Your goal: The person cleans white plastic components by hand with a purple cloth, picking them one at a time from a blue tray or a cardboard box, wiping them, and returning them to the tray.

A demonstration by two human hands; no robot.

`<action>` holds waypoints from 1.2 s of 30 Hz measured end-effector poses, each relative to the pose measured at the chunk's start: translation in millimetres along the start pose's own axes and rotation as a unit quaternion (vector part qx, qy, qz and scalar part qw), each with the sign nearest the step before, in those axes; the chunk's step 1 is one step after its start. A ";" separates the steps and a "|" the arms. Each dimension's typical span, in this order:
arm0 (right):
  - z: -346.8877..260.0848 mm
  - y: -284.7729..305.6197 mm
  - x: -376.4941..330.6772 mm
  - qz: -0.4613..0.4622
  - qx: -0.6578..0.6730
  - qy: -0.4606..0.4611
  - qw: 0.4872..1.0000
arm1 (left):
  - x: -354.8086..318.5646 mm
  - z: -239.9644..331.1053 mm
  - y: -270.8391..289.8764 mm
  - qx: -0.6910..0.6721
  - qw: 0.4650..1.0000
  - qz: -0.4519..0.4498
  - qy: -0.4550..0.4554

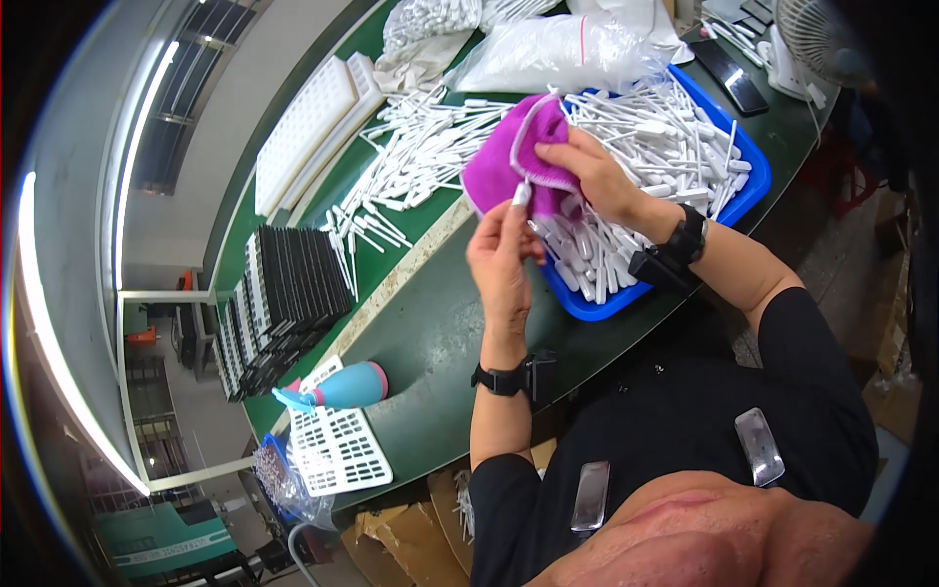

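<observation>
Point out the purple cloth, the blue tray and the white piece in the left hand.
purple cloth (504, 161), head view, middle of the fabric.
blue tray (753, 181), head view, right rim.
white piece (521, 195), head view, its tip above the left hand's fingers.

Above the blue tray (748, 191) of white plastic sticks (675, 137), the right hand (597, 176) grips a purple cloth (509, 161). The left hand (501, 262), just below the cloth, pinches one white stick (521, 194) against it.

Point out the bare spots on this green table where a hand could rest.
Bare green table lies between the blue tray, the black stack and the teal bottle. Crowded: loose white sticks beyond the left hand, and the tray itself.
</observation>
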State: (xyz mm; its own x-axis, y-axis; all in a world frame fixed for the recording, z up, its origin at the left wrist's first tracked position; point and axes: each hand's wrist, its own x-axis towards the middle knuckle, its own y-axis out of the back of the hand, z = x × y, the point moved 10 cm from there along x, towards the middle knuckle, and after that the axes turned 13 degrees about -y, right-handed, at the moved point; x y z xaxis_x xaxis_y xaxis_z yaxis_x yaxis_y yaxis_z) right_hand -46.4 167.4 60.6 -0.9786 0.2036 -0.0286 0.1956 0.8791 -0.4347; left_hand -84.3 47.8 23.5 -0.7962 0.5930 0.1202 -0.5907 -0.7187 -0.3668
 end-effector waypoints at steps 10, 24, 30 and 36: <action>-66.0 24.0 -0.5 0.072 -0.126 -0.002 0.989 | -1.4 33.5 24.5 0.071 0.991 0.052 -0.103; -156.3 239.3 118.8 0.226 0.058 0.046 0.971 | -19.1 41.3 58.4 0.052 0.990 0.084 -0.097; -57.9 73.9 71.5 0.071 0.151 -0.132 0.977 | -45.4 57.7 106.1 0.166 0.970 0.148 -0.093; -70.3 16.6 1.1 -0.056 0.089 0.057 0.993 | -38.5 136.3 206.3 0.656 0.714 0.133 -0.204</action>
State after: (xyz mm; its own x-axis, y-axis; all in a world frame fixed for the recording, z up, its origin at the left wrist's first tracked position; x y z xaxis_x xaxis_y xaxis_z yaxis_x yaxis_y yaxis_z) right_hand -39.8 212.5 116.7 -0.9782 0.1644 0.1268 0.0608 0.8109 -0.5820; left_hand -193.4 -172.8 68.9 -0.7165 0.4095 0.5648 0.1871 -0.6671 0.7211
